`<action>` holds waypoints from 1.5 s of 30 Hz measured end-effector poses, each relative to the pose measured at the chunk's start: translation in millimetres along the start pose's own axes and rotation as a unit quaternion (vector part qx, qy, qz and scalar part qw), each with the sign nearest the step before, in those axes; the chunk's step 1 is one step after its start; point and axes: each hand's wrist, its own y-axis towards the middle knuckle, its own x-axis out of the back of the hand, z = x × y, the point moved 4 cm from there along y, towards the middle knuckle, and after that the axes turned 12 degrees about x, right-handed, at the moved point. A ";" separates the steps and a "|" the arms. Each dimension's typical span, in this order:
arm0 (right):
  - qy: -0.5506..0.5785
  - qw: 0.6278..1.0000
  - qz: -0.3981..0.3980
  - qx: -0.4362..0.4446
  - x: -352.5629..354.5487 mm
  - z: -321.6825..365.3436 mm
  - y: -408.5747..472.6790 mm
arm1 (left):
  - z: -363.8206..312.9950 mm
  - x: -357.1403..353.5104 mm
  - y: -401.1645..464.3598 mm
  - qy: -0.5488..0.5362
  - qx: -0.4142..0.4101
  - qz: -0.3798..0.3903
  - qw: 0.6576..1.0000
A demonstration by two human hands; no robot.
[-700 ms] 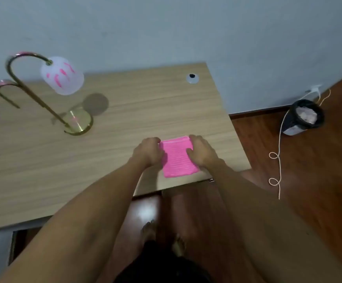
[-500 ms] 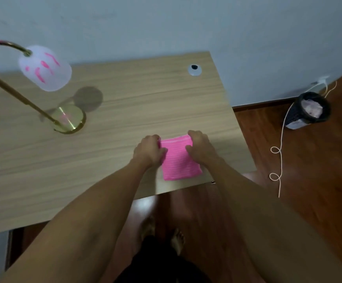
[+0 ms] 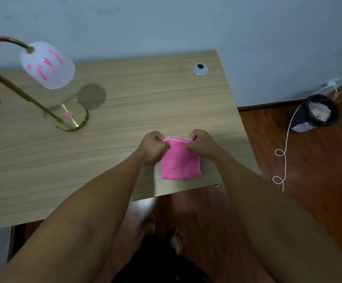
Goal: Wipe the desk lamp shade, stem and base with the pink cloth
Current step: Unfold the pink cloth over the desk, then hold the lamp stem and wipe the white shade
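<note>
Pinching the far corners of the cloth (image 3: 179, 162) at lower centre: left hand (image 3: 152, 147) on the left corner, right hand (image 3: 201, 145) on the right, far edge lifted, near edge low over the desk (image 3: 145, 94). Standing well apart at upper left: lamp, white shade (image 3: 47, 66) streaked pink, gold stem (image 3: 21, 94) tilted, base (image 3: 73, 117) on the desk. Near the right edge: bin (image 3: 317, 113) and cord (image 3: 284, 152) on the floor. No readable writing anywhere.

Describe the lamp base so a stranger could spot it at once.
Start at the wooden desk against the wall and look to its left part. There a slanted brass stem comes down onto the lamp base, a round, flat, shiny gold disc, the only metallic gold thing lying flat on the wood.
</note>
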 end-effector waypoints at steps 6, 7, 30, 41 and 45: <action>0.079 0.995 0.066 0.014 25.4 55.1 -23.5 | -31.7 31.3 -39.4 -0.059 -0.020 0.011 0.998; 0.059 0.994 0.090 0.019 29.8 64.9 -25.2 | -38.5 36.7 -49.3 -0.049 -0.033 0.011 0.998; 0.143 0.979 -0.020 0.146 -2.7 282.6 -14.8 | -43.7 281.6 -190.2 -0.115 -0.208 -0.349 0.907; 0.273 0.935 -0.200 0.106 -61.5 350.3 23.3 | -15.1 399.1 -144.2 0.050 -0.173 -0.333 0.925; 0.266 0.925 -0.242 0.123 -77.7 370.8 28.2 | -23.5 408.9 -125.5 0.090 -0.184 -0.305 0.930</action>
